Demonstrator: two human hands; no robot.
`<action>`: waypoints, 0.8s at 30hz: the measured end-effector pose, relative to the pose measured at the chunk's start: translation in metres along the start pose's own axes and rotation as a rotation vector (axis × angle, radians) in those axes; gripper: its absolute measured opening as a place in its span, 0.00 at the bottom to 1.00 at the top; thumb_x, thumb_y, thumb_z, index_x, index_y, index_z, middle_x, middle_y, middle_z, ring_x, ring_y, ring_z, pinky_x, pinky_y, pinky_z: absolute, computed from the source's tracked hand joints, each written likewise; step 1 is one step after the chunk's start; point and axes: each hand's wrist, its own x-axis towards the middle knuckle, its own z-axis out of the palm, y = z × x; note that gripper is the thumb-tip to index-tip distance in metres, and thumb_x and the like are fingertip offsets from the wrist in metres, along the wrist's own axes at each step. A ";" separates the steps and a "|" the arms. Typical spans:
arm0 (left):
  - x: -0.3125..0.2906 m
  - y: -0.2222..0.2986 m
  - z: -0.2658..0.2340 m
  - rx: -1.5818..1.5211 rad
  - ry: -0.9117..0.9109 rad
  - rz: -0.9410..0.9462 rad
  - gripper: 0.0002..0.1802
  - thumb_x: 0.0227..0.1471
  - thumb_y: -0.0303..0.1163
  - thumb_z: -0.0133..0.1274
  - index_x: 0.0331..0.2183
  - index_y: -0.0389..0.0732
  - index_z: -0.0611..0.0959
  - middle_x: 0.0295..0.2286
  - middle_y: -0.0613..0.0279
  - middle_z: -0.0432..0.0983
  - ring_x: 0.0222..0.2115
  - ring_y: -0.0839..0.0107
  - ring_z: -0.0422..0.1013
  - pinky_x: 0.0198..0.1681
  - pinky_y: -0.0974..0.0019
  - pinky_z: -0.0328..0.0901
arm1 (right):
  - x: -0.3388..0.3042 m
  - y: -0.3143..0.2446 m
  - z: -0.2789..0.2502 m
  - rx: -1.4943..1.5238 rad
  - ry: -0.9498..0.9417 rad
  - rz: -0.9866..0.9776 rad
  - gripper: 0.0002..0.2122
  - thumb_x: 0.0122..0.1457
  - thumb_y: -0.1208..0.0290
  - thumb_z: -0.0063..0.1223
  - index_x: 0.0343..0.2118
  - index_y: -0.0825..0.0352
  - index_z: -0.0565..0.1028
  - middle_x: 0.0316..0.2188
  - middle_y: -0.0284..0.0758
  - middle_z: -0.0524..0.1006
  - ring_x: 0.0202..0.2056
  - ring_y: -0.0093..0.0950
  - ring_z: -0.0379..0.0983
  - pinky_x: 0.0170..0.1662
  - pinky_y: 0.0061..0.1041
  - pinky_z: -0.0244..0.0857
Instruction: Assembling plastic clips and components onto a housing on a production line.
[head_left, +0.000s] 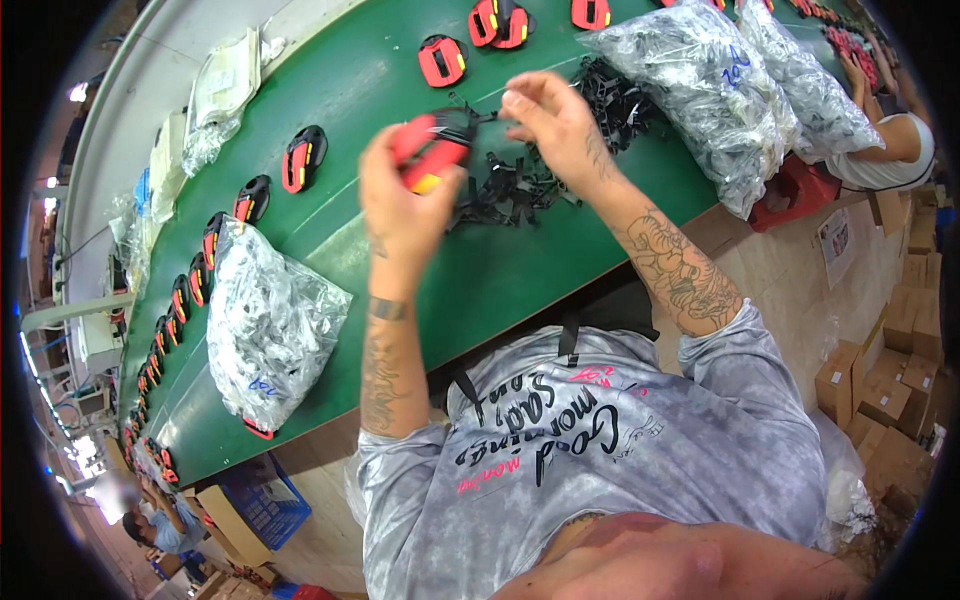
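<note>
My left hand [412, 205] is wrapped round an oval red-and-black plastic part [436, 160] with a yellow patch, held above the green table. Its black end is smeared by motion. Close to that end, my right hand [552, 125] has thumb and fingertips drawn together. A thin dark piece shows between the part and those fingers; whether they grip it is too blurred to make out. Below and between the hands lies a loose heap of small black plastic pieces [515, 192], with a second black heap [612, 105] beyond my right hand.
Similar red-and-black parts [303, 160] line the table [350, 245] leftward and along the far side. Clear bags of small pieces lie at the left [270, 325] and right [705, 90]. A co-worker's arm [880, 140] reaches in at far right. Cardboard boxes [885, 385] stand on the floor.
</note>
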 end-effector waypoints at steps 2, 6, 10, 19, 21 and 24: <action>0.037 -0.044 -0.012 0.326 0.058 -0.050 0.40 0.46 0.45 0.70 0.54 0.31 0.73 0.44 0.43 0.73 0.45 0.46 0.72 0.51 0.51 0.69 | 0.020 -0.011 -0.015 -0.451 -0.015 -0.246 0.17 0.58 0.66 0.64 0.48 0.64 0.76 0.42 0.36 0.80 0.44 0.30 0.77 0.49 0.31 0.72; 0.096 -0.130 -0.023 0.822 -0.133 -0.155 0.42 0.52 0.59 0.62 0.45 0.26 0.75 0.43 0.32 0.75 0.48 0.38 0.70 0.52 0.43 0.66 | 0.046 -0.009 0.010 -1.365 -0.531 -0.280 0.21 0.50 0.66 0.64 0.50 0.49 0.82 0.52 0.35 0.77 0.55 0.41 0.71 0.58 0.48 0.63; 0.137 -0.122 0.031 1.068 0.067 0.202 0.50 0.55 0.63 0.56 0.57 0.23 0.72 0.49 0.36 0.75 0.54 0.42 0.68 0.60 0.46 0.62 | 0.068 0.012 0.023 -1.355 -0.677 -0.199 0.17 0.50 0.65 0.62 0.45 0.49 0.84 0.46 0.35 0.81 0.51 0.39 0.77 0.50 0.45 0.70; 0.158 -0.072 0.108 0.679 -0.369 -0.315 0.38 0.50 0.58 0.58 0.42 0.27 0.85 0.46 0.32 0.79 0.49 0.39 0.76 0.55 0.49 0.69 | 0.043 0.019 0.000 -1.318 -0.556 -0.480 0.10 0.53 0.68 0.62 0.40 0.58 0.79 0.36 0.36 0.81 0.43 0.37 0.79 0.46 0.37 0.69; 0.149 -0.084 0.084 0.617 -0.346 -0.355 0.36 0.50 0.56 0.58 0.42 0.29 0.85 0.47 0.32 0.79 0.48 0.39 0.76 0.53 0.50 0.70 | 0.039 0.016 -0.001 -1.256 -0.490 -0.515 0.12 0.56 0.67 0.61 0.43 0.60 0.75 0.36 0.36 0.78 0.42 0.39 0.78 0.46 0.36 0.67; 0.119 -0.072 0.036 -0.557 -0.301 -0.473 0.26 0.54 0.29 0.57 0.55 0.35 0.76 0.39 0.62 0.78 0.39 0.66 0.77 0.39 0.64 0.74 | 0.032 0.014 -0.019 -0.556 -0.315 -0.446 0.08 0.66 0.71 0.50 0.46 0.66 0.71 0.36 0.39 0.77 0.40 0.35 0.77 0.43 0.34 0.70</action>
